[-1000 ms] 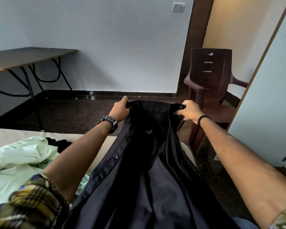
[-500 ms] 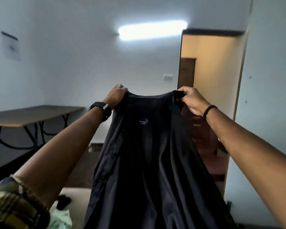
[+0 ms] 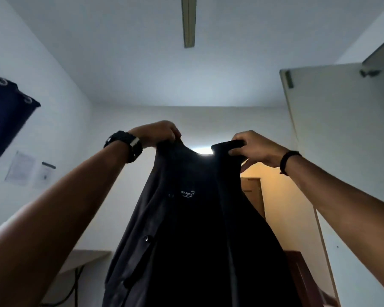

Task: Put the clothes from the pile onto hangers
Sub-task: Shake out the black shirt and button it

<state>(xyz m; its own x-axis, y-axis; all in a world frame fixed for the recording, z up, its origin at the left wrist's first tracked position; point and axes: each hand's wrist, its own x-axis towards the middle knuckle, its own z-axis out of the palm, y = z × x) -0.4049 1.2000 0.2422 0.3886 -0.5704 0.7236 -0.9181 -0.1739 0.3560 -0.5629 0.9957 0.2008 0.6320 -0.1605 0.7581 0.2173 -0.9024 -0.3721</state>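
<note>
A black button-up shirt [image 3: 193, 229] hangs held up high in the air, its collar end uppermost and the body falling straight down out of view at the bottom edge. The front is open, so the inside of the back shows, with a small white printed label reading "NO FUSS" just below the neckline. Dark buttons run down the placket on the left side. The two top corners are raised, and the collar dips between them against a bright light.
</note>
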